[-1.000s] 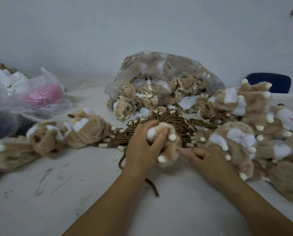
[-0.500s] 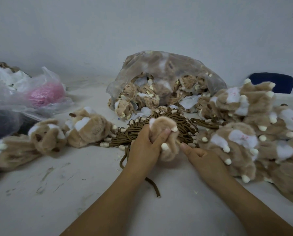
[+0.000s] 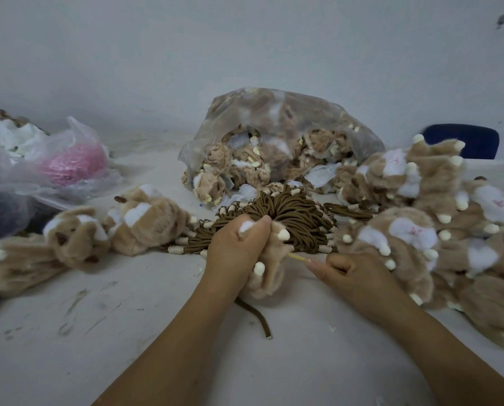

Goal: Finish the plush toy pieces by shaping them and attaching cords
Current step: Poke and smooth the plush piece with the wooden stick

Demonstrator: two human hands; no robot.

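My left hand (image 3: 235,248) grips a tan plush toy piece (image 3: 269,268) with cream nubs, holding it just above the table. A thin pale stick (image 3: 297,257) pokes into the piece's right side, and my right hand (image 3: 351,272) pinches its other end. Behind the hands lies a heap of brown cords (image 3: 285,216) with cream beads at their ends. One loose brown cord (image 3: 256,316) trails from under the plush toward me.
A clear bag (image 3: 274,124) of plush pieces stands behind the cords. Plush toys are piled at the right (image 3: 426,224) and lie at the left (image 3: 104,227). Plastic bags, one holding something pink (image 3: 72,164), sit far left. A blue chair back (image 3: 461,140) shows at right.
The plush piece has turned in my left hand and come lower and nearer to me. My right hand, earlier at the toy's side, now holds a stick set into it.
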